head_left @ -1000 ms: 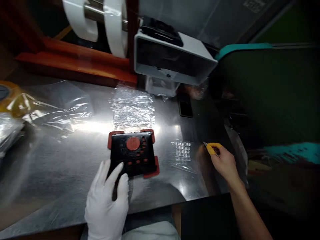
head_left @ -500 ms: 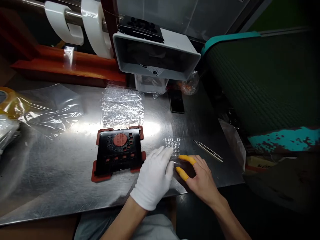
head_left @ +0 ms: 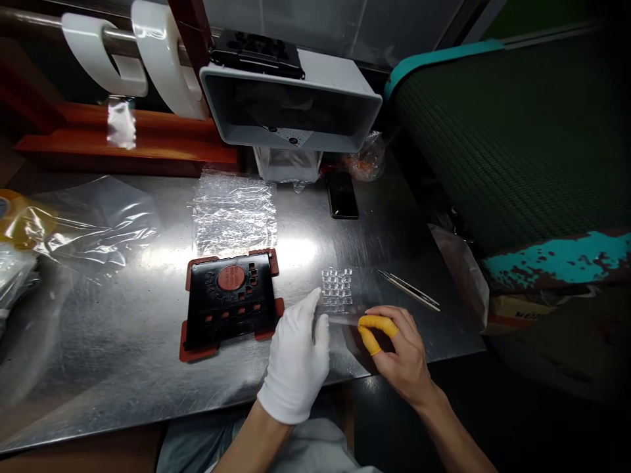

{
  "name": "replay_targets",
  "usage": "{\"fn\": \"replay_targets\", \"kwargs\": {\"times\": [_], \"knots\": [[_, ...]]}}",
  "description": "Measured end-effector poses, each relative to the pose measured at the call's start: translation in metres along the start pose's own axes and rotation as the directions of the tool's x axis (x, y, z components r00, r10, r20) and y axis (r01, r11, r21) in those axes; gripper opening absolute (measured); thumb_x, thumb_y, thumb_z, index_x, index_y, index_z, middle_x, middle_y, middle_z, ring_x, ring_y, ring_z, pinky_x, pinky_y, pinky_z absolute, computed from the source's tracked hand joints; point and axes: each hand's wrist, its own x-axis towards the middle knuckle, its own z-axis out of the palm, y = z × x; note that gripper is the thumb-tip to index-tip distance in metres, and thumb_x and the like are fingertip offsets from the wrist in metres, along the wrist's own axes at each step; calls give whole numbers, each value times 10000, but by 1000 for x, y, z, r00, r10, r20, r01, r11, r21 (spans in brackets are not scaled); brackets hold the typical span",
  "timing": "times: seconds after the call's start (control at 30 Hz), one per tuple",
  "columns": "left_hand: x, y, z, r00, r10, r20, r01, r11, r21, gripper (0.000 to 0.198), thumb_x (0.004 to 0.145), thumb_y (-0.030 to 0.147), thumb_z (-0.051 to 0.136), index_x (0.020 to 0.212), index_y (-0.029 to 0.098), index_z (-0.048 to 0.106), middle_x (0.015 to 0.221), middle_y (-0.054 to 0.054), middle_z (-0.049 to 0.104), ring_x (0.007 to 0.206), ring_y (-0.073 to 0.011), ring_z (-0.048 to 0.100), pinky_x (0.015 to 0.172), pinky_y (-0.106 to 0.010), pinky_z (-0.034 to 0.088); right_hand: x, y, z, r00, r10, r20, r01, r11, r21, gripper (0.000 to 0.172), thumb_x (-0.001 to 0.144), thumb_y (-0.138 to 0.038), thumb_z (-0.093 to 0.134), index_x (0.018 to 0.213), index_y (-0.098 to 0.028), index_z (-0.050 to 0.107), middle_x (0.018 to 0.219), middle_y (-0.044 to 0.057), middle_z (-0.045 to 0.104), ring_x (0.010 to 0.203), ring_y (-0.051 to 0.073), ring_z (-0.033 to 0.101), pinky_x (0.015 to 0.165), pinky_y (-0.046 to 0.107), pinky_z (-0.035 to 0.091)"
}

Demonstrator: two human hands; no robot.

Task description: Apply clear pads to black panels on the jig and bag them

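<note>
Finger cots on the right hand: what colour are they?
Yellow-orange finger cots, clearest in the head view.

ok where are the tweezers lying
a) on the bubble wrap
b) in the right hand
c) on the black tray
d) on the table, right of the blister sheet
d, the tweezers lie on the bare table to the right of the clear blister sheet
</note>
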Motion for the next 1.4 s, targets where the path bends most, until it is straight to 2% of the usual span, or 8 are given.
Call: {"fn": "replay_targets", "kwargs": {"times": [0.1, 0.27, 0.47, 0.6, 0.73, 0.83, 0.97, 1.4], "knots": [[-5, 2, -6, 1000, 26, 10, -25, 997, -67, 478, 989, 243, 531, 1450, 186, 417, 1365, -123, 585, 1256, -245, 563, 1045, -423, 497, -16, 3, 3, 993, -116, 12, 116, 993, -30, 354, 856, -74, 632, 1148, -275, 631, 1147, 77, 667, 1132, 291, 613, 903, 497, 507], [-17, 1, -17, 952, 231, 202, -227, 973, -41, 333, 975, 227, 541, 1308, 212, 553, 1316, -50, 642, 1316, -243, 527, 1125, -450, 441, -39, 7, -7, 988, -141, 59, 137, 988, 66, 351, 827, -149, 640, 1156, -268, 615, 1165, 92, 664, 1124, 317, 629, 894, 526, 528], [-37, -2, -22, 854, 317, 413, -340, 940, -18, 367, 975, 135, 455, 1314, 219, 572, 1425, -29, 564, 1410, -256, 427, 1211, -495, 333, 2, 63, -40, 959, 236, -159, -273, 923, -273, 396, 869, -391, 680, 1213, -212, 598, 1119, 119, 643, 1038, 305, 594, 925, 513, 497], [-42, -2, -25, 823, 340, 455, -348, 935, -70, 445, 906, 56, 467, 1311, 213, 562, 1393, -33, 578, 1402, -238, 426, 1227, -471, 302, 38, 98, -56, 931, 357, 75, -317, 892, -323, 283, 870, -440, 629, 1012, -199, 668, 1086, 112, 661, 1040, 308, 598, 928, 491, 478], [-41, -2, -25, 830, 344, 439, -341, 936, -89, 452, 876, 41, 481, 1285, 213, 571, 1373, -36, 589, 1363, -226, 457, 1226, -436, 287, 44, 77, -52, 913, 397, 97, -391, 917, -79, 236, 930, -367, 585, 1101, -205, 574, 1007, 73, 704, 924, 237, 690, 840, 390, 537], [-42, -4, -23, 819, 329, 470, -336, 939, -71, 422, 911, 100, 502, 1312, 221, 550, 1392, -26, 566, 1378, -224, 432, 1241, -422, 239, 40, 37, -41, 928, 205, 310, -222, 975, 20, 325, 982, -271, 528, 1304, -230, 503, 1092, 56, 716, 970, 195, 702, 881, 352, 548], [-43, -7, -19, 797, 343, 498, -367, 929, -53, 384, 947, 178, 517, 1329, 217, 535, 1420, -32, 535, 1394, -227, 406, 1246, -419, 201, 37, -4, -27, 858, -82, 507, 113, 993, -31, 351, 992, -181, 487, 1329, -247, 561, 1199, 57, 681, 1046, 190, 663, 883, 329, 549], [-47, -10, -11, 842, 321, 434, -332, 942, -54, 366, 949, 207, 542, 1314, 233, 550, 1408, 10, 548, 1392, -197, 403, 1249, -379, 163, 38, -3, -13, 870, -246, 427, 376, 891, -254, 179, 954, -183, 572, 1085, -152, 690, 979, 59, 708, 782, 157, 646, 595, 266, 468]]}}
